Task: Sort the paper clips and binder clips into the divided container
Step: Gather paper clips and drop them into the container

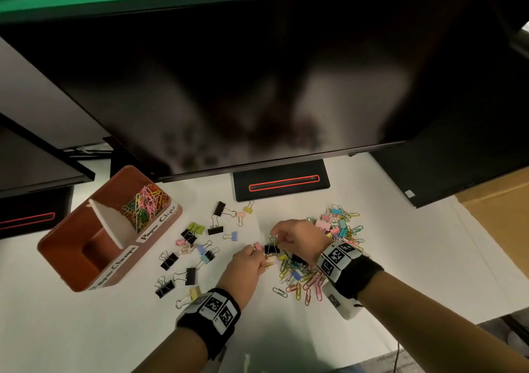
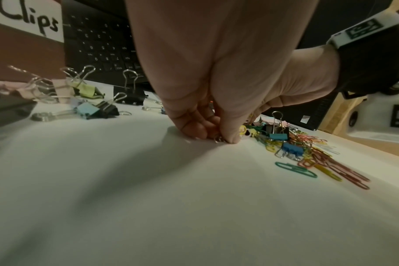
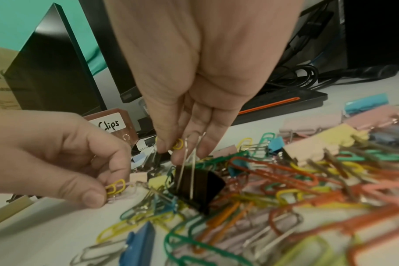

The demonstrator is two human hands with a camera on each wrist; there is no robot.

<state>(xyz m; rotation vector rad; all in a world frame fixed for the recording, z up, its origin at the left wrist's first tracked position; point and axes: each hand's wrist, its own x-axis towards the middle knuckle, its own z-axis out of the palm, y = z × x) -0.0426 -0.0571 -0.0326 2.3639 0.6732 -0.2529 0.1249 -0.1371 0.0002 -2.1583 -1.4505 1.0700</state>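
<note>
Paper clips [image 1: 144,204] in divided container's [image 1: 71,254] far compartment

Left hand [image 1: 248,266], right hand [image 1: 294,236]: both pinching.

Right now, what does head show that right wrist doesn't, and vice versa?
Head only: the brown divided container's compartments, paper clips in the far one, near one bare; black binder clips scattered left.
Right wrist only: small yellow paper clip pinched in the left hand.
Both: right hand holding the wire handles of a black binder clip beside the mixed pile of coloured clips.
</note>
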